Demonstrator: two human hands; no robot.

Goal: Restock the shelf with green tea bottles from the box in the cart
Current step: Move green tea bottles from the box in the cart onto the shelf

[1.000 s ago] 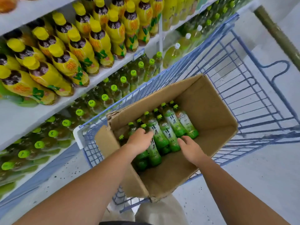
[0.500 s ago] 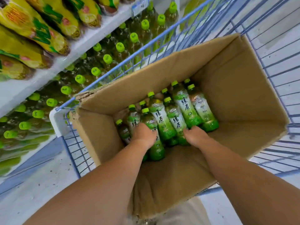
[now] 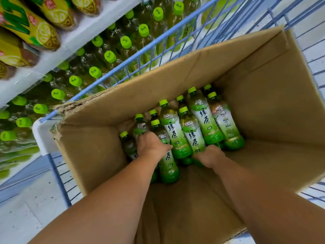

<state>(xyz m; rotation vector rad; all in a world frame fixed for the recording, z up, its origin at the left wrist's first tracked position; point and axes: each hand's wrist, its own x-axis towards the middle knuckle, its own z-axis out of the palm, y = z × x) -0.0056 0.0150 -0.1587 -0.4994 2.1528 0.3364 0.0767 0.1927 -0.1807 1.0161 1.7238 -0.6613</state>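
Observation:
Several green tea bottles point(image 3: 202, 118) with green caps and white-green labels lie slanted at the bottom of an open cardboard box point(image 3: 274, 106) in the blue wire cart point(image 3: 140, 55). My left hand point(image 3: 152, 147) is deep in the box, fingers curled over a bottle point(image 3: 168, 162) on the left side of the pile. My right hand point(image 3: 210, 155) reaches under the base of the bottle point(image 3: 192, 136) in the middle; its fingers are hidden beneath it. Rows of green tea bottles point(image 3: 109, 57) stand on the shelf to the left.
Yellow lemon tea bottles point(image 3: 33, 29) fill the white shelf board point(image 3: 73, 46) above the green tea. The cart's white corner bumper point(image 3: 42, 136) sits close to the shelving. Pale floor point(image 3: 26, 213) shows at lower left, and the box's near half holds no bottles.
The view has dropped closer to the box. Both hands have gone deeper, the left closing over a bottle and the right sliding under the base of the middle bottle.

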